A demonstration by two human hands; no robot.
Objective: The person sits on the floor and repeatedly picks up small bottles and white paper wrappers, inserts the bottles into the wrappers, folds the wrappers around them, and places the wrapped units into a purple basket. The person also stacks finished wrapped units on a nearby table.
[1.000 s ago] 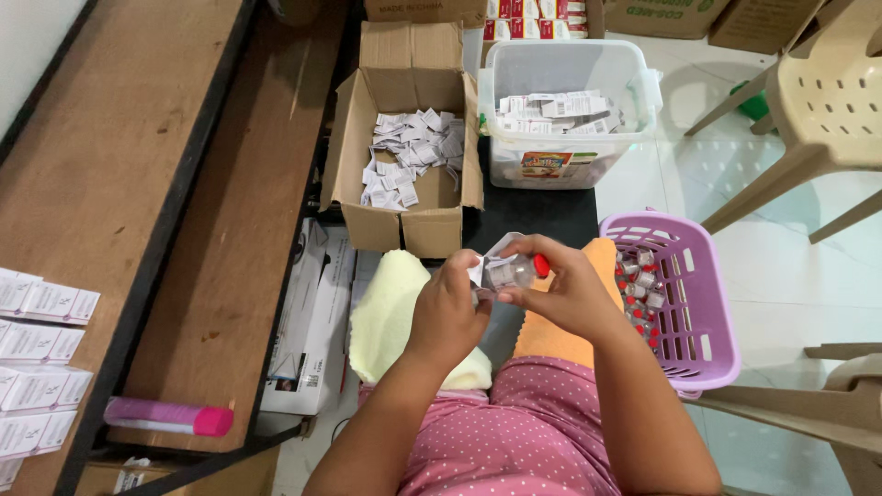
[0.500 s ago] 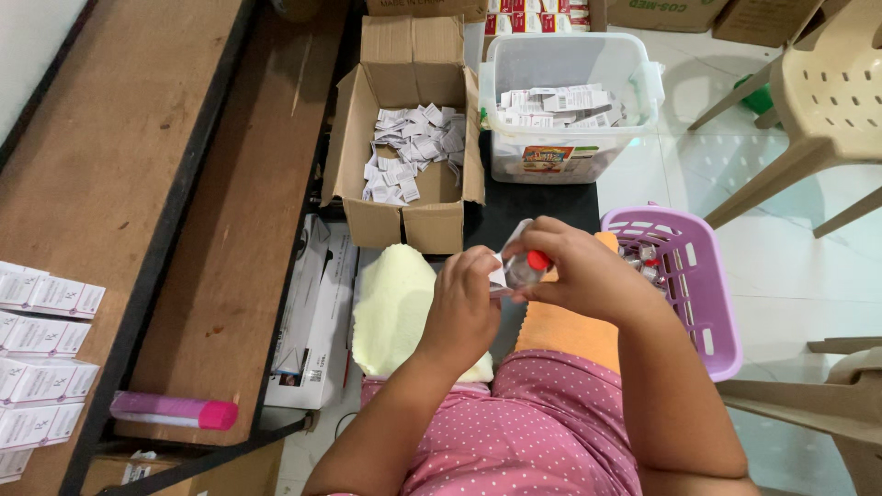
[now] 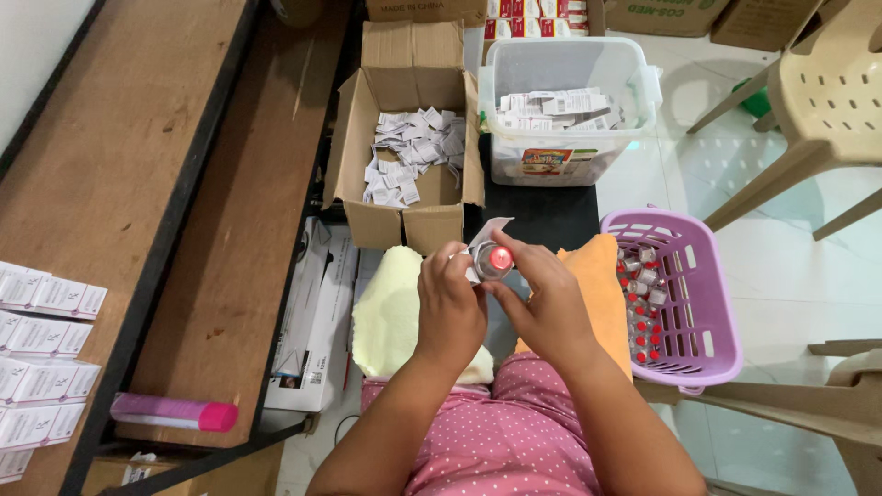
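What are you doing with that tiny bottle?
A seated person holds a small red-capped vial in both hands, left hand and right hand, with a folded paper slip against it. Ahead, a cardboard box holds more paper slips and a clear tub holds small cartons. A purple basket at the right holds more vials.

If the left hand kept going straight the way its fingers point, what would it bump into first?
Its fingers already touch the small red-capped vial and white paper slip held with the right hand. Past those, the left hand would probably meet the open cardboard box of folded leaflets; depth is unclear.
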